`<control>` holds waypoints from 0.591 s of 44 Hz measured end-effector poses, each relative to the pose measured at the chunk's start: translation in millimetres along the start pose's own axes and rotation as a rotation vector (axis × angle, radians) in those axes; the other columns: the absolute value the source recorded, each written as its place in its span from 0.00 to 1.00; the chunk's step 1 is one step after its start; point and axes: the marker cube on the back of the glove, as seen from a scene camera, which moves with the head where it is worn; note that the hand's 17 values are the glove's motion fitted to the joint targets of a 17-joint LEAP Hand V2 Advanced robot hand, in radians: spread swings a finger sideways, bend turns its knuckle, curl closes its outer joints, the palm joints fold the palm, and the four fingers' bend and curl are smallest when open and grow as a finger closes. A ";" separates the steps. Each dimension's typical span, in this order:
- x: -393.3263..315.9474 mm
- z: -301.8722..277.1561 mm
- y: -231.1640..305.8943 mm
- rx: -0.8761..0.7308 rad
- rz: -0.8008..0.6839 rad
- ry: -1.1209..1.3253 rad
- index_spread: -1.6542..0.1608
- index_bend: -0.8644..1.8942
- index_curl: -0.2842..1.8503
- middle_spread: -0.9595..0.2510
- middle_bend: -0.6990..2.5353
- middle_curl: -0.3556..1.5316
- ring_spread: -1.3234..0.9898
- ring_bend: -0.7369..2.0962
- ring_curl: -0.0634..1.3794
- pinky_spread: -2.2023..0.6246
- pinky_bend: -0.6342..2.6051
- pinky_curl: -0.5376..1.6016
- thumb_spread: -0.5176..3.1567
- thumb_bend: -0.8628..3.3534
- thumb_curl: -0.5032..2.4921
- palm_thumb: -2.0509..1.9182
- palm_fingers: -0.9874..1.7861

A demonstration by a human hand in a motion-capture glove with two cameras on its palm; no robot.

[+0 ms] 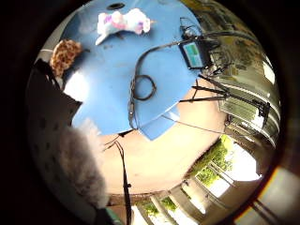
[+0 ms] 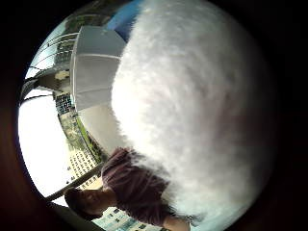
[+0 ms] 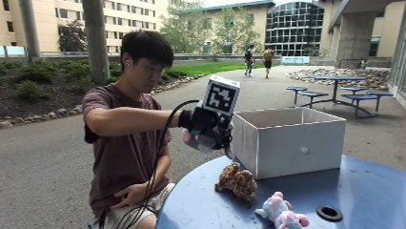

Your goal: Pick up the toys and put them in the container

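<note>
Carrying a fluffy white toy point(image 3: 198, 141) — the gloved right hand point(image 3: 204, 125) curled round it, just outside the near wall of the white container point(image 3: 289, 143) — the next move, I judge, is lifting over the rim and letting go, while the spotted toy point(image 3: 237, 181) and pink-and-white toy point(image 3: 280, 212) wait on the blue table point(image 3: 368, 191).

Soft daylight, heavy fisheye distortion

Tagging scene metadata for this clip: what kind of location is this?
Outdoors, apparently a campus or office courtyard. A round blue table stands on pavement, multi-storey buildings and lawn lie behind, and more blue picnic tables sit farther back.
</note>
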 end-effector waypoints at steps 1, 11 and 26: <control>-7.6 -17.5 1.1 0.027 -0.010 0.004 0.83 0.73 0.43 0.59 0.63 0.58 0.41 0.70 0.42 0.65 0.44 0.45 0.45 0.31 0.42 0.68 0.72; -81.6 -126.8 -12.3 0.196 -0.067 0.005 0.81 0.75 0.49 0.60 0.65 0.61 0.40 0.71 0.45 0.65 0.45 0.46 0.36 0.29 0.47 0.68 0.70; -295.8 -179.5 -121.0 0.277 -0.264 0.228 0.80 0.75 0.55 0.61 0.66 0.64 0.39 0.73 0.48 0.65 0.46 0.48 0.26 0.29 0.53 0.68 0.68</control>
